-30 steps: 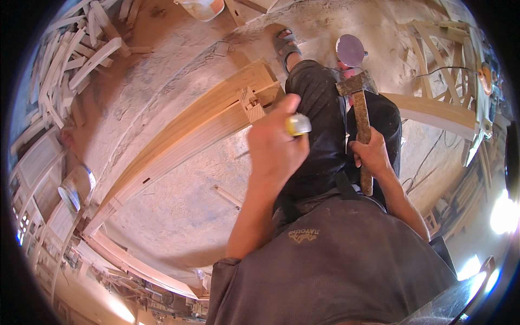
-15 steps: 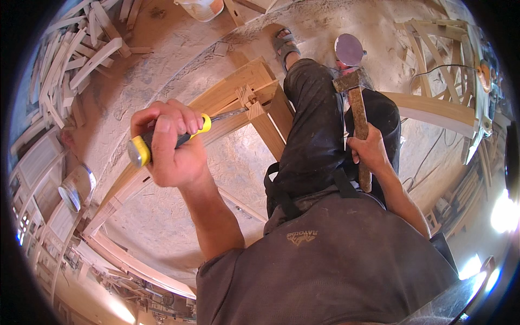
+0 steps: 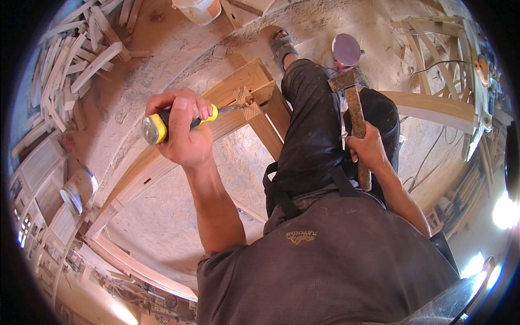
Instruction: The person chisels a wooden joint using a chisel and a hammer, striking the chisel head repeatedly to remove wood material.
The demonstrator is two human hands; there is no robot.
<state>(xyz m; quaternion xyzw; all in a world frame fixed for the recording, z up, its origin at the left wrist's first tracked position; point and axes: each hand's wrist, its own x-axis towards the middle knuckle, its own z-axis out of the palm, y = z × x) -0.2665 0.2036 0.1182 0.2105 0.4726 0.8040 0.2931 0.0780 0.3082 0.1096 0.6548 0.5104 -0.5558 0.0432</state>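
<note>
My left hand (image 3: 187, 135) is wrapped round the yellow-and-black handle of a chisel (image 3: 156, 129). Its metal blade reaches rightward to a notched wooden joint (image 3: 251, 111), where the tip meets or nearly meets the wood; the exact contact is too small to tell. That joint belongs to a large pale wooden frame (image 3: 230, 125) lying low in front of me on the left. In my right hand (image 3: 369, 147) is a hammer (image 3: 355, 111), gripped by its worn wooden handle, its head upward over my right leg and apart from the chisel.
Wood offcuts (image 3: 97, 65) are heaped at the far left. A white bucket (image 3: 197, 10) stands at the far edge, and another tub (image 3: 79, 189) at the left. Beyond my right knee is a round purple disc (image 3: 346, 50). A curved wooden piece (image 3: 433, 111) lies at the right, near a cable.
My left hand and the chisel have shifted a little to the right and away from me, the handle's butt turning more toward me. My right hand and the hammer have hardly moved.
</note>
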